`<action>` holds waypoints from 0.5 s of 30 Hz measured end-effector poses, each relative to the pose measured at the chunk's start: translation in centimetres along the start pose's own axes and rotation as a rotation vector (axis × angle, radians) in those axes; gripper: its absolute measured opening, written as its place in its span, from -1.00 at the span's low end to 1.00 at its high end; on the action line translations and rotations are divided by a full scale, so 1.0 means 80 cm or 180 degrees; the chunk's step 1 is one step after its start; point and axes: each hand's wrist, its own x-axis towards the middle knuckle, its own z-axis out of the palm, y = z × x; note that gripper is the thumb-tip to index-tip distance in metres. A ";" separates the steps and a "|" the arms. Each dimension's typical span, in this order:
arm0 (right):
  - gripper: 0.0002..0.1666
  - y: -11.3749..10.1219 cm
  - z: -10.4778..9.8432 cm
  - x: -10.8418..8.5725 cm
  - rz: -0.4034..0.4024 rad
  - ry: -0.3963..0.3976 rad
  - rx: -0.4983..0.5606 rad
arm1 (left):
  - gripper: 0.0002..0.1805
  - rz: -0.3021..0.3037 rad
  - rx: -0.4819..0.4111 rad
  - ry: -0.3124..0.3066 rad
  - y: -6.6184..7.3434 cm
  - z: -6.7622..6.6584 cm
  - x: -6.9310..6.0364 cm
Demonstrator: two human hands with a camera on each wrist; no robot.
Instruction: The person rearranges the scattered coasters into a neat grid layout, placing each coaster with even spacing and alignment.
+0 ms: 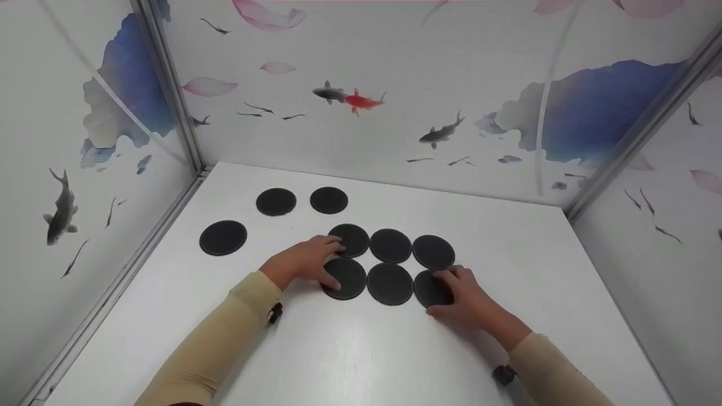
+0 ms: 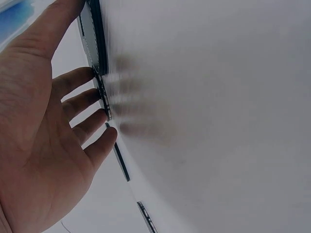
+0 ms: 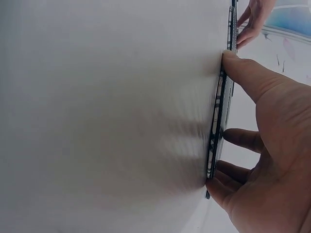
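Several flat black round coasters lie touching in two short rows on the white table. My left hand [image 1: 304, 260] rests at the left end, its thumb on the front-left coaster [image 1: 351, 277] and its fingertips on the back-left coaster [image 1: 353, 237]. Around the rim of the front-right coaster [image 1: 430, 290], my right hand [image 1: 468, 299] has its thumb at the near side and fingers at the far side. Between the ends lie a front-middle coaster [image 1: 390, 283] and a back-middle coaster [image 1: 391, 246]. The back-right coaster [image 1: 434, 251] sits just beyond my right fingertips.
Apart from the rows, three more black coasters lie on the table: one at the left [image 1: 223, 237], one at the back left [image 1: 276, 201] and one beside it [image 1: 329, 200]. White printed walls [image 1: 361, 146] enclose the table [image 1: 338, 361] at the back and both sides.
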 end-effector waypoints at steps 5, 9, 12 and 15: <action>0.01 -0.001 -0.002 -0.002 -0.0046 -0.0003 0.0055 | 0.12 -0.0006 0.0004 0.0013 0.001 0.001 0.000; 0.00 0.000 -0.002 -0.003 -0.0065 -0.0008 0.0079 | 0.12 0.0003 -0.0015 0.0025 0.001 0.002 0.000; 0.00 0.000 -0.001 -0.002 -0.0066 -0.0006 0.0053 | 0.12 0.0004 -0.0039 0.0024 0.001 0.001 0.000; 0.00 0.000 -0.001 -0.001 -0.0065 -0.0004 0.0029 | 0.13 -0.0002 -0.0051 0.0022 0.000 0.000 0.000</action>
